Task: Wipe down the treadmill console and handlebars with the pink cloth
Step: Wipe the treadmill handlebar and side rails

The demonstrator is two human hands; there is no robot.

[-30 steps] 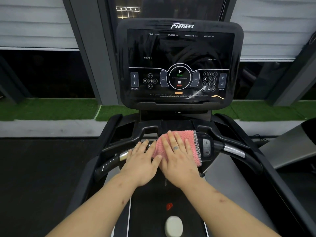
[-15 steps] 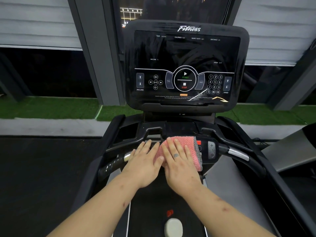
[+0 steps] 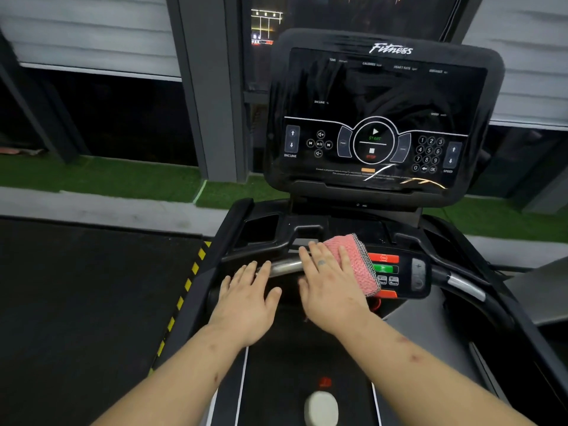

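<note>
A yellow-and-black hazard stripe (image 3: 187, 284) runs along the dark floor at the far left, just beside the treadmill's frame. The left hand (image 3: 249, 299) lies flat on the front handlebar (image 3: 284, 267), its fingers straight and slightly spread, holding nothing; the fingertips reach the bar's silver section. Just to its right, the right hand (image 3: 330, 287) is also flat, with straight fingers pressing the pink cloth (image 3: 356, 261) down onto the crossbar. The folded cloth sticks out beyond the fingertips and past the hand's right edge, where it touches a small control panel (image 3: 396, 272) with red and green buttons. Above stands the dark console (image 3: 384, 118), marked "Fitness". A curved side handlebar (image 3: 464, 285) with a silver sleeve extends to the right. Near the bottom, a pale oval object (image 3: 321, 407) lies on the belt.
</note>
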